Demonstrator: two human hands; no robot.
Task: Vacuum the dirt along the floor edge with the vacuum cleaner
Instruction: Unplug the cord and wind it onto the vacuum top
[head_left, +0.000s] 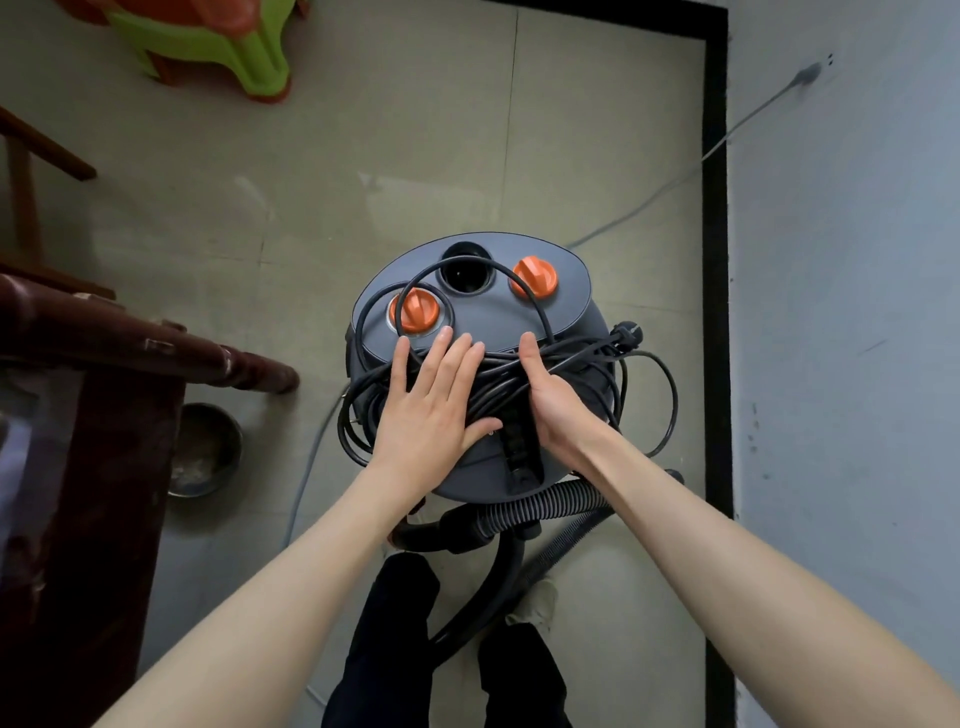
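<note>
Looking straight down, you have the vacuum cleaner (467, 332) standing on the floor (363, 156) just ahead of your legs, close to the black skirting strip (716, 208) that runs along the grey wall (841, 312) on your right. Both of your hands are on its top, over the black power cord (498, 387) bundled across the lid. Your left hand (434, 400) lies flat on the cord with fingers straight and spread, fingertips reaching toward the near orange knob (415, 312), gripping nothing. Your right hand (558, 402) sits just beside it on the right; its thumb lies along the cord, but whether the fingers curl round the bundle you cannot tell from here. The oval lid panel stretches left to right, with the open port (464, 273) between the two orange knobs on the side away from you. The cord's plug (628, 331) sticks out to the right past your right hand. The ribbed hose (545, 501) leaves the body on your side and runs back toward your feet. A dark wooden furniture piece (104, 364) stands at your left, with a metal bowl (205, 449) on the floor beside it.
</note>
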